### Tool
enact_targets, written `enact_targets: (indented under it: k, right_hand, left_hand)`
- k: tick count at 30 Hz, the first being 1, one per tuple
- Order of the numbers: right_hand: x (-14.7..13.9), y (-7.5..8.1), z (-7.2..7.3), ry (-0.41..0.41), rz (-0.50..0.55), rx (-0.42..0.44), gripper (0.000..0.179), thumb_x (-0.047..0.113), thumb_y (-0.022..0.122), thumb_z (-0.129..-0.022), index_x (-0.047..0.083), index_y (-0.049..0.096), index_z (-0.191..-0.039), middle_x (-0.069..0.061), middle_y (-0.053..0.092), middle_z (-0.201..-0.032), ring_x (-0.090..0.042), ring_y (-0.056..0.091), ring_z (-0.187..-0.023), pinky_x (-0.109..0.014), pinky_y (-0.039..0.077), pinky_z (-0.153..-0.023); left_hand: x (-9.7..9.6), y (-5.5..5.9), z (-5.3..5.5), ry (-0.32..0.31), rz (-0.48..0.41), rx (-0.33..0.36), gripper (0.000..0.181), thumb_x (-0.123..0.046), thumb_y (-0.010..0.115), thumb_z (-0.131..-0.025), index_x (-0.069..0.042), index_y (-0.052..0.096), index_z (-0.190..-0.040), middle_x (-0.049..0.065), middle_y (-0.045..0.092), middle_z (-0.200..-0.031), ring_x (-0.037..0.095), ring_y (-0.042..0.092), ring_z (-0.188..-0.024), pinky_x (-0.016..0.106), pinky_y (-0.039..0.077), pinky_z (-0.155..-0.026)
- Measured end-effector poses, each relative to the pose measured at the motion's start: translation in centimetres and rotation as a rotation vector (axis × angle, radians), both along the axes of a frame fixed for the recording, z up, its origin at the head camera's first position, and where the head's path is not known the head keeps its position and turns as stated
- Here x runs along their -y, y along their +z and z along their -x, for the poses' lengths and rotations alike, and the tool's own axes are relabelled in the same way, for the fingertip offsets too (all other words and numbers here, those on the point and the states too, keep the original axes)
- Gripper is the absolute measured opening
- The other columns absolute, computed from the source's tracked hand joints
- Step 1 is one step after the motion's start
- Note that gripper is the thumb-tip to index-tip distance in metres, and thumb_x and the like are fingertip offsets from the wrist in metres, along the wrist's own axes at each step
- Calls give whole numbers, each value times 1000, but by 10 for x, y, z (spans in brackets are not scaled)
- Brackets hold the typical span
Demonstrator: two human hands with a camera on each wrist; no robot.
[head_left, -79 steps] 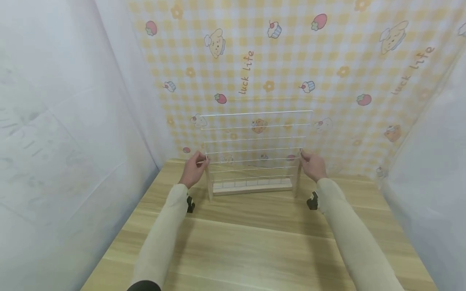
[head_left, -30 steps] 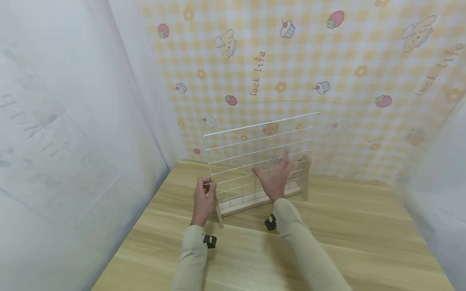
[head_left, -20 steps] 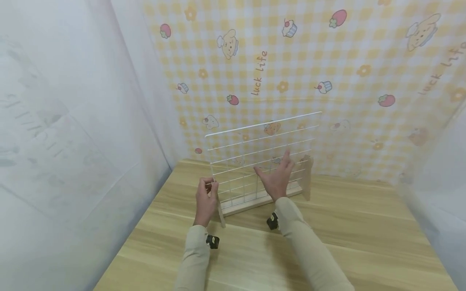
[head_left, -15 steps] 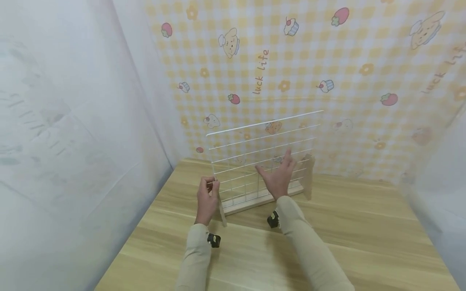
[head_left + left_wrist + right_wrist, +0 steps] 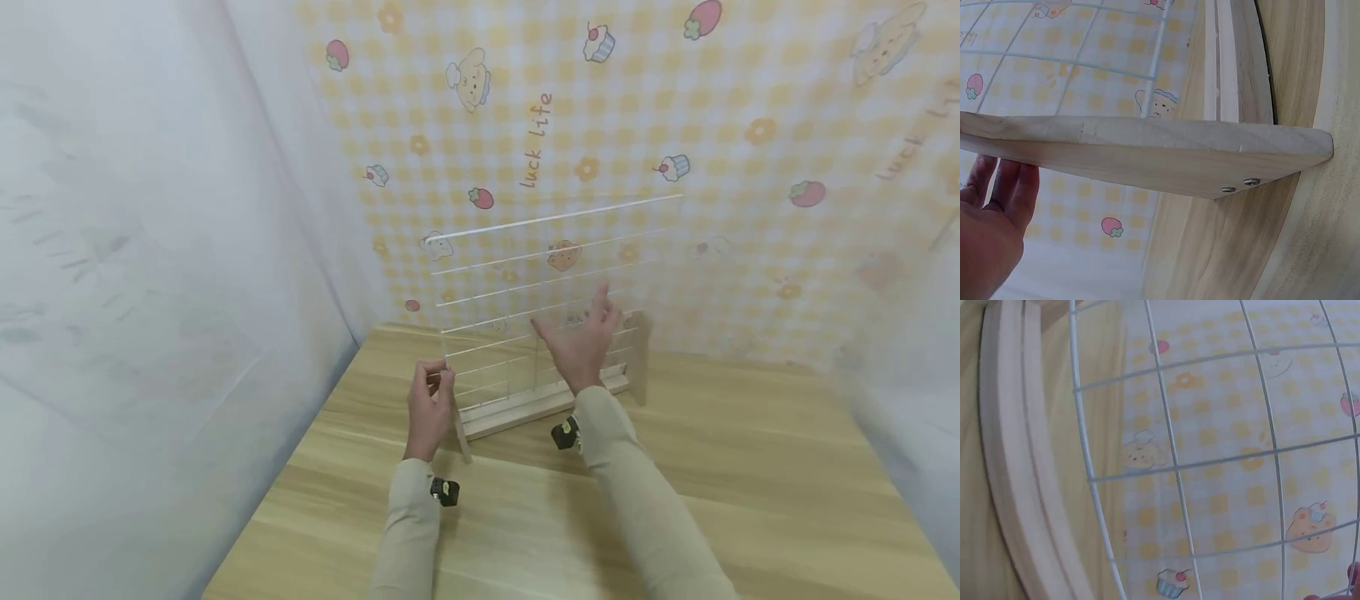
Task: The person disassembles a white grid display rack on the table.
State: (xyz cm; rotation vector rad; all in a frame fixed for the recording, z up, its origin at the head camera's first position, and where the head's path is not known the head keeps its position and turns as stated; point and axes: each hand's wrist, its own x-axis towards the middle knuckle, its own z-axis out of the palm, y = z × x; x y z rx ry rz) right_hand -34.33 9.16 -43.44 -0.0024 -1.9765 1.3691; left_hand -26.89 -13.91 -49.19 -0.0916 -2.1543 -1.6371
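Observation:
A white wire grid panel (image 5: 555, 218) stands above a pale wooden stand (image 5: 540, 413) with a side piece at each end. My left hand (image 5: 429, 412) holds the top of the left wooden side piece (image 5: 1122, 156), its fingers around the back edge in the left wrist view. My right hand (image 5: 581, 346) grips the grid near its middle, thumb and fingers spread across the wires. Only its fingertips (image 5: 1355, 575) show in the right wrist view. There the grid's bottom wire (image 5: 1088, 459) hangs apart from the grooved base bar (image 5: 1013, 425).
The stand rests at an angle on a wood-grain table (image 5: 517, 525). Close behind it hangs a yellow checked cloth (image 5: 585, 108) with cartoon prints. A white curtain (image 5: 150, 292) borders the left side. Two screws (image 5: 1250, 182) show on the left side piece.
The stand was turned, its left end coming nearer, and my right hand left the right side piece for the grid. Most recently the grid rose with my right hand while the stand stayed.

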Motion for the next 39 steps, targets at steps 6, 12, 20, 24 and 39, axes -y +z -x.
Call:
enact_targets:
  k: [6, 12, 20, 24, 39]
  right_hand:
    - [7, 27, 0, 12, -15, -65, 122, 32, 94, -67, 2, 20, -159, -29, 38, -138, -39, 49, -119, -48, 51, -103]
    - [14, 46, -1, 23, -13, -79, 121, 32, 94, -67, 0, 21, -158, -28, 38, -140, -37, 49, -119, -48, 51, -102]
    - [12, 58, -2, -13, -7, -62, 123, 31, 96, -65, 5, 21, -159, -24, 40, -138, -35, 50, -114, -47, 52, -99]
    - [9, 68, -2, -7, 2, -93, 123, 30, 95, -66, 6, 20, -160, -23, 39, -140, -35, 49, -118, -45, 50, -102]
    - [1, 135, -19, -62, 95, -144, 120, 25, 96, -65, 6, 23, -159, -16, 42, -139, -27, 46, -115, -32, 47, -97]
  left_hand:
    - [2, 2, 2, 11, -3, 6, 26, -22, 54, -104, -1, 52, -119, 17, 61, -121, 26, 57, -106, 52, 47, -108]
    - [6, 4, -1, 22, -9, 10, 22, -22, 55, -104, -4, 52, -117, 15, 61, -121, 28, 59, -107, 53, 47, -109]
    - [4, -2, -2, 12, -14, 14, 29, -25, 55, -104, 0, 52, -119, 19, 62, -120, 26, 57, -105, 52, 48, -108]
    - [1, -3, -1, 7, -13, 13, 28, -22, 54, -104, 1, 51, -120, 19, 61, -120, 27, 57, -104, 53, 48, -107]
    - [0, 2, -2, 7, -26, 19, 27, -27, 55, -104, -4, 53, -119, 15, 60, -121, 26, 58, -107, 53, 47, -109]
